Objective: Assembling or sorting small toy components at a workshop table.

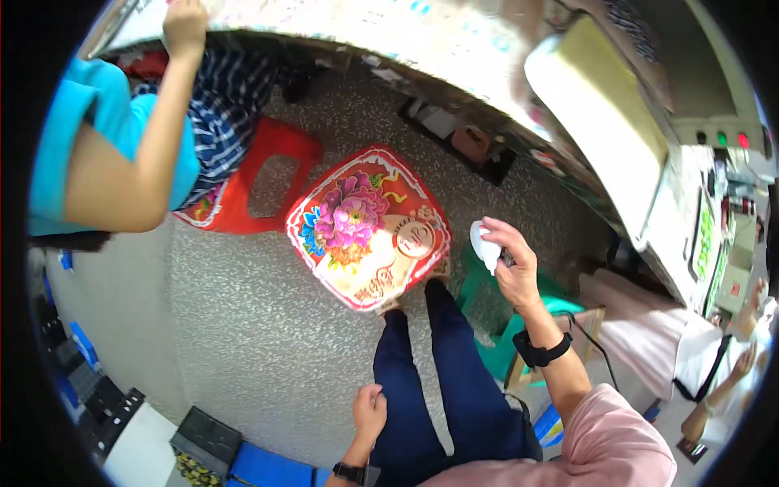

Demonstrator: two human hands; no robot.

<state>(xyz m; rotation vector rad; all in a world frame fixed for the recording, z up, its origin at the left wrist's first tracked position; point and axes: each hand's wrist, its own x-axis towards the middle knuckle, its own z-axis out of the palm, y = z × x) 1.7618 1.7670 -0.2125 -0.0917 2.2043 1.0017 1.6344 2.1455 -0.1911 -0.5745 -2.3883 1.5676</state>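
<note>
My right hand (pixel 517 264) is raised at the right of the middle, its fingers closed round a small white squeeze bottle (pixel 484 245) whose narrow tip points downward. Low beside my left thigh hangs my left hand (pixel 370 411), fingers curled in, with nothing showing in it. Ahead of my feet stands a red plastic stool (pixel 302 213) with a square top printed with a large pink flower. A green plastic stool (pixel 497 357) is partly hidden under my right forearm.
Along the far side runs a long workbench (pixel 324 18), with a pale padded board (pixel 596 105) at its right. A person in a blue top (pixel 138 122) sits at the far left on another red stool (pixel 268 154). Dark and blue crates (pixel 272 467) line the lower left. Another person's arms (pixel 738 373) show at right.
</note>
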